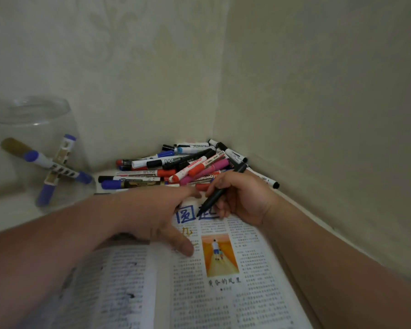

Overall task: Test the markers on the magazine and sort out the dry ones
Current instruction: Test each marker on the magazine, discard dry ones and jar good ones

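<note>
An open magazine lies in front of me, with blue headline characters at its top. My right hand grips a black marker, its tip pointing down at the headline. My left hand lies flat on the page with fingers spread, its fingertips reaching toward the pile, holding nothing. A pile of several markers in red, black, blue, pink and white fills the corner behind the magazine.
A clear glass bowl stands at the left with three blue-capped markers inside. Walls meet in a corner just behind the pile and run close along the right side.
</note>
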Motion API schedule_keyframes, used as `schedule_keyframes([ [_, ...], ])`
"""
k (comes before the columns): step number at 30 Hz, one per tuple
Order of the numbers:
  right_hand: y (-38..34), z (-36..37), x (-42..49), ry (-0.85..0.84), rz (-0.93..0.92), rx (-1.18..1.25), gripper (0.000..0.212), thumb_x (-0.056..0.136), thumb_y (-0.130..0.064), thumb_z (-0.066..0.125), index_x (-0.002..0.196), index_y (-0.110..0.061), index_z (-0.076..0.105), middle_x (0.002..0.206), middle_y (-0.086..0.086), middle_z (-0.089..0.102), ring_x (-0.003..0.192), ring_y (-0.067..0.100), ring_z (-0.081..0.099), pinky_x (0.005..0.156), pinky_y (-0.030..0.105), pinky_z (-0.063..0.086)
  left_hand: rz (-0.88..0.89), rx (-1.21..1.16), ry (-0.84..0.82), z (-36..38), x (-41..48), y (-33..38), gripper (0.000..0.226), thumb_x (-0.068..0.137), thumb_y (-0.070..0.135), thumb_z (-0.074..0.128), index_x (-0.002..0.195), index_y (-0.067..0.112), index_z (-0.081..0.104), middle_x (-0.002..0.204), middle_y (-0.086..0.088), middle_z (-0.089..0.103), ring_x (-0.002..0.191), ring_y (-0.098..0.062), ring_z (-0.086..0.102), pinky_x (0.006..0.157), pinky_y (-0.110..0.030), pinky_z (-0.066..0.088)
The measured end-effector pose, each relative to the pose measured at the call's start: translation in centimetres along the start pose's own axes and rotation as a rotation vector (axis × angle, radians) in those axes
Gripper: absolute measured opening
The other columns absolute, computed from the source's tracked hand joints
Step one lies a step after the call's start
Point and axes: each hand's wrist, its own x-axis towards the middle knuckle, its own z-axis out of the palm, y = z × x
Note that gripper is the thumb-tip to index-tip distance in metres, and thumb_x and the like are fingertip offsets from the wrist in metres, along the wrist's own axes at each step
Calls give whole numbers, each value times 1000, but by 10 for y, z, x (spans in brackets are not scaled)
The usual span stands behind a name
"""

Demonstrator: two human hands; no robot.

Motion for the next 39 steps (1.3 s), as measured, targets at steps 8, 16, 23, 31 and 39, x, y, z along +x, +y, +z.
schedule_keyframes([
  [8, 5, -3, -1, 81, -53, 18, 17, 63, -13, 51, 60, 3, 57, 45, 9, 36, 39, 20, 30, 40, 21, 24, 4, -83, 198, 29, -3, -23, 101, 42, 81, 75, 131, 51, 39, 97, 39, 39, 94, 21, 42, 69, -6, 33],
  [16, 8, -7, 1, 74, -88, 43, 14, 63, -10, 53, 62, 3, 56, 50, 12, 42, 38, 19, 32, 42, 22, 21, 14, 119, 245, 43, -15, -36, 87, 73, 94, 32, 145, 45, 29, 146, 26, 34, 118, 14, 25, 100, -10, 19],
  [23, 8, -4, 0, 44, -105, 55, 16, 57, -12, 58, 59, 4, 56, 54, 15, 44, 38, 18, 30, 43, 22, 18, -17, 240, 20, 10, -8, -7, 118, 44, 108, 40, 146, 52, 18, 145, 26, 36, 131, -1, 37, 113, -33, 36],
  [31, 4, -15, -17, 110, -136, 9, 17, 69, -13, 53, 63, 1, 61, 48, 10, 39, 39, 17, 28, 43, 23, 17, 109, 97, 210, 30, 4, -16, 89, 68, 99, 18, 144, 53, 32, 121, 36, 42, 112, 13, 41, 98, -21, 39],
  [39, -15, -29, -32, 71, -80, -111, 8, 73, -5, 65, 80, -4, 70, 56, 16, 54, 44, 23, 53, 39, 23, 40, 104, 187, 280, 31, 16, -28, 39, 104, 48, 31, 140, 43, 45, 136, 23, 51, 121, 5, 44, 105, -26, 40],
])
